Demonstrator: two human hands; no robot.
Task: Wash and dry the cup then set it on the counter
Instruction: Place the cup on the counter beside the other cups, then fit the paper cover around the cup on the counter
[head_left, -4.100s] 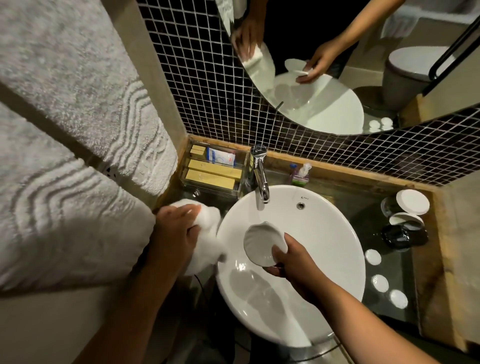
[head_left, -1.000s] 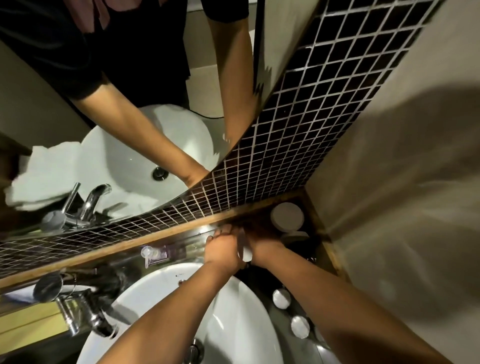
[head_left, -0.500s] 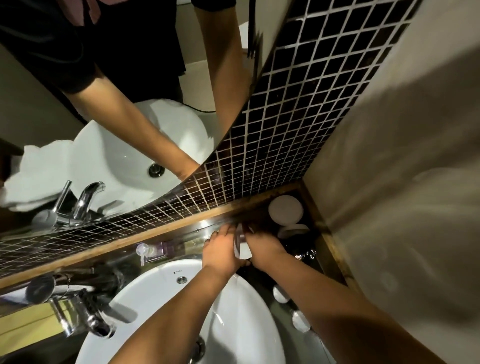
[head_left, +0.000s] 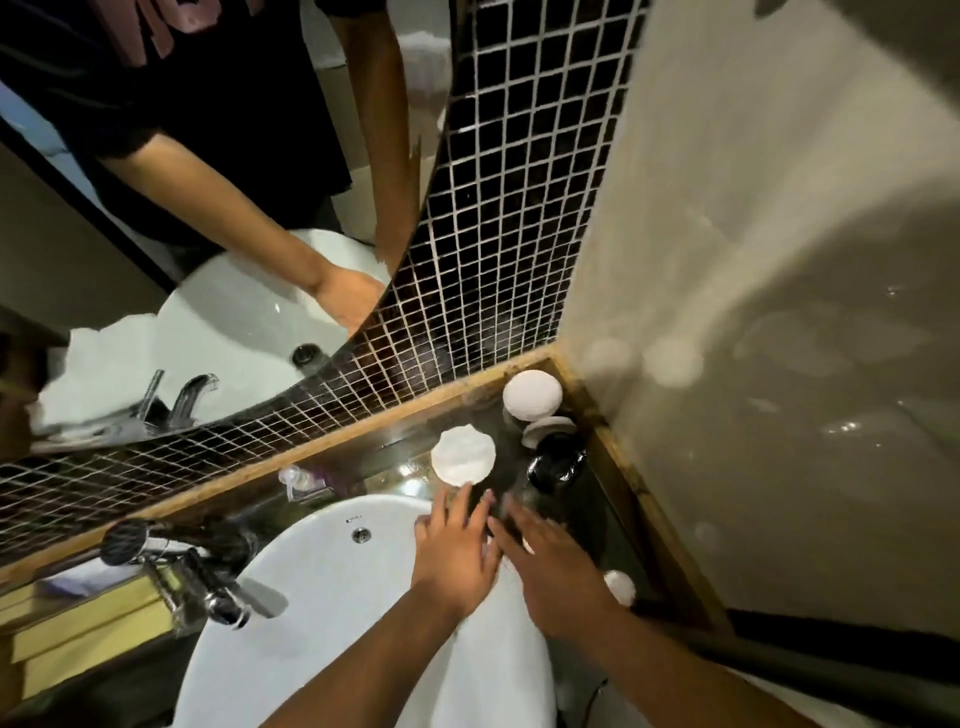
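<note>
The white cup (head_left: 462, 454) stands on the dark glossy counter (head_left: 597, 499) behind the basin, its white top facing up. My left hand (head_left: 454, 553) hovers just in front of it with fingers spread and nothing in it. My right hand (head_left: 550, 566) is beside the left, fingers apart and empty, over the basin's right rim. Neither hand touches the cup.
A white round basin (head_left: 332, 587) with a chrome tap (head_left: 208, 587) fills the lower middle. Two more white-topped cups (head_left: 532, 395) and a black object (head_left: 556, 462) sit in the counter's back corner. A small pump bottle (head_left: 301, 480) stands behind the basin. Mirror and tiled wall rise behind.
Both hands have let go of the cup and drawn back toward me. The cup now stands alone on the counter, where the hands were holding it half a second ago.
</note>
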